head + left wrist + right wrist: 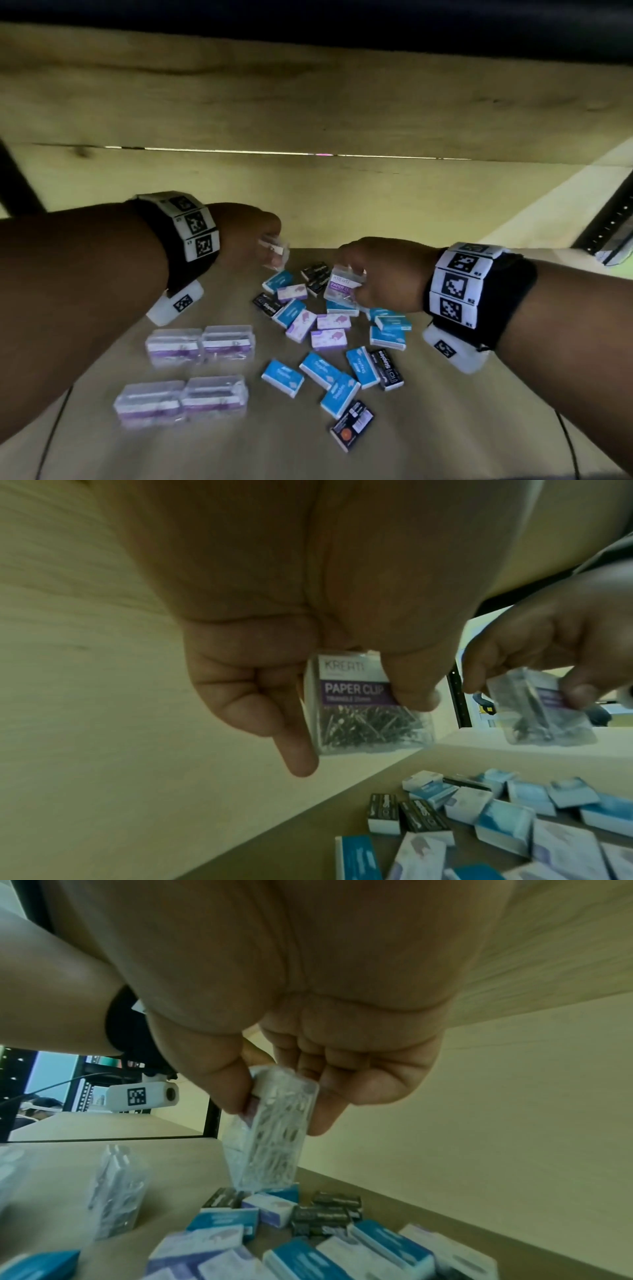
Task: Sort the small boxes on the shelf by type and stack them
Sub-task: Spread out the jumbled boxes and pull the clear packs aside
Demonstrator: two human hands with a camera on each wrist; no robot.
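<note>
My left hand (270, 246) is raised above the shelf board and pinches a clear paper clip box (363, 704) with a purple label. My right hand (352, 286) grips a second clear paper clip box (274, 1129) just above the scattered pile. Loose on the board lie several blue staples boxes (282, 378), white-and-purple boxes (329, 339) and black staples boxes (386, 369). To the left stand stacks of clear paper clip boxes (200, 346), with more stacks nearer me (181, 401).
The wooden back wall (308, 185) rises close behind the pile and an upper board (308, 85) hangs low overhead. A black metal upright (606, 222) marks the right end. A black box with an orange mark (351, 425) lies nearest me.
</note>
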